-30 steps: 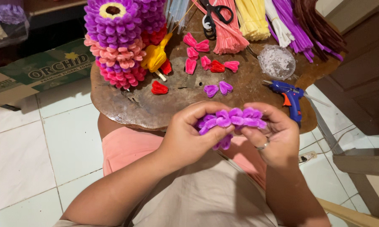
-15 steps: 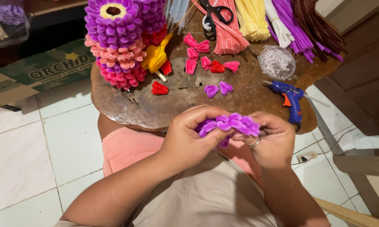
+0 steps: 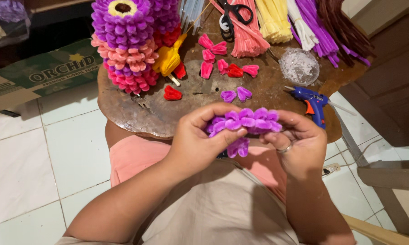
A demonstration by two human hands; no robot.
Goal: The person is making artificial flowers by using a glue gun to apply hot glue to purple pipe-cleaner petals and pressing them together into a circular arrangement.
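Between both hands (image 3: 254,143) (pinched): purple petal strip (image 3: 247,121)

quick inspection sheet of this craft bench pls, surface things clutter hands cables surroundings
surface: round brown wooden table, worn and stained.
job's things: strip of purple fuzzy petals, held over the lap between both hands.
clutter: stacked purple and pink petal flowers, loose pink petals, two loose purple petals, black scissors, fuzzy wire bundles, blue glue gun, yellow glue gun.
hands: left hand and right hand both pinch the strip; ring on the right.
cables: one runs from the blue glue gun toward the floor.
surroundings: white tiled floor, green cardboard box.
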